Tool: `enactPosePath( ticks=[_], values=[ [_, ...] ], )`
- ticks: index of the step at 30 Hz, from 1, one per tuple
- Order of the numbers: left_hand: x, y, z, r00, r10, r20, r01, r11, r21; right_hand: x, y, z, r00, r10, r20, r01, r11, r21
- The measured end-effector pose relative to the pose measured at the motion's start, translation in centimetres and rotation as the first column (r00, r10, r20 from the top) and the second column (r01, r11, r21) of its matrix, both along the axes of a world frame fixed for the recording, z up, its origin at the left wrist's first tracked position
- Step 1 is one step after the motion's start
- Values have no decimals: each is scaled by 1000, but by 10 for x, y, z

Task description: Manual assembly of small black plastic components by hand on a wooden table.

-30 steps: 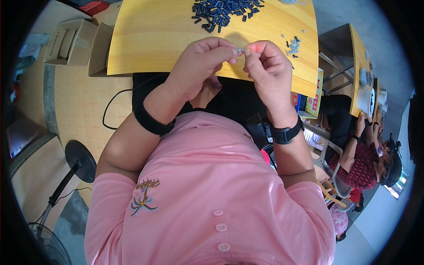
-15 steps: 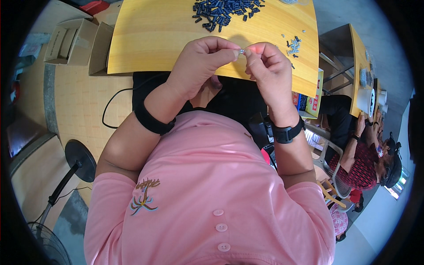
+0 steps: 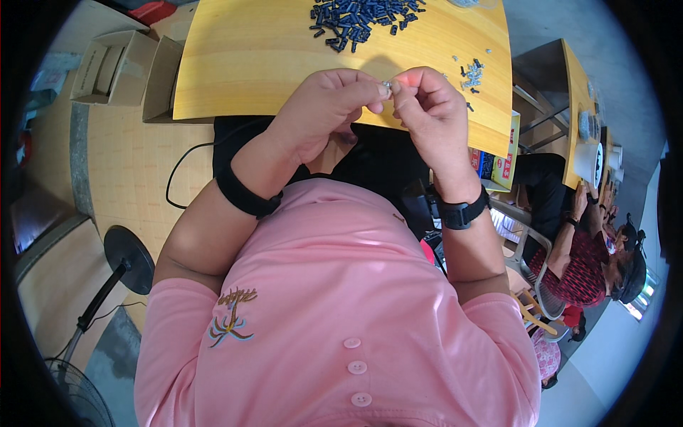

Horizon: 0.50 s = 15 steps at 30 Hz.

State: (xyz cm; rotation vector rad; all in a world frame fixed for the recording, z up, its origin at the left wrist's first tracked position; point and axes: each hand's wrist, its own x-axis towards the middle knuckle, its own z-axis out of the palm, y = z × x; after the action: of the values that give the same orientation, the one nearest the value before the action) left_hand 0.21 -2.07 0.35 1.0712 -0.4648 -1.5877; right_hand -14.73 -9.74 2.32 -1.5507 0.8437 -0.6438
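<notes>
Above the near edge of a yellow wooden tabletop [image 3: 235,64], the left hand [image 3: 324,107] and right hand [image 3: 430,114] meet, pinching a tiny silvery part [image 3: 387,87] between fingertips. A heap of small dark pieces [image 3: 359,16] lies further back.

I see the yellow tabletop [image 3: 242,64] as my landmark: its left and middle stretch lies bare, so a hand could sweep across there freely. Toward its far edge a heap of small dark parts [image 3: 363,18] blocks the way, and near its right edge a scatter of small grey pieces [image 3: 471,71] narrows the room. Both my left hand [image 3: 324,107] and right hand [image 3: 430,114] hang together over the tabletop's near edge, pinching one tiny part between them, and fill that gap.
</notes>
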Motion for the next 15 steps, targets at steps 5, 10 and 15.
enactPosePath(
  ticks=[5,10,15],
  values=[
    [0,0,1,998,-11,-56,12,1000,21,0,1,3,1000,-20,-14,20,999,-31],
    [2,0,-2,997,6,-73,-5,1000,18,0,3,3,998,-55,-10,55,998,-43],
    [0,-1,0,998,19,-58,-20,1000,-14,1,3,2,998,-66,5,66,996,-65]
  ],
)
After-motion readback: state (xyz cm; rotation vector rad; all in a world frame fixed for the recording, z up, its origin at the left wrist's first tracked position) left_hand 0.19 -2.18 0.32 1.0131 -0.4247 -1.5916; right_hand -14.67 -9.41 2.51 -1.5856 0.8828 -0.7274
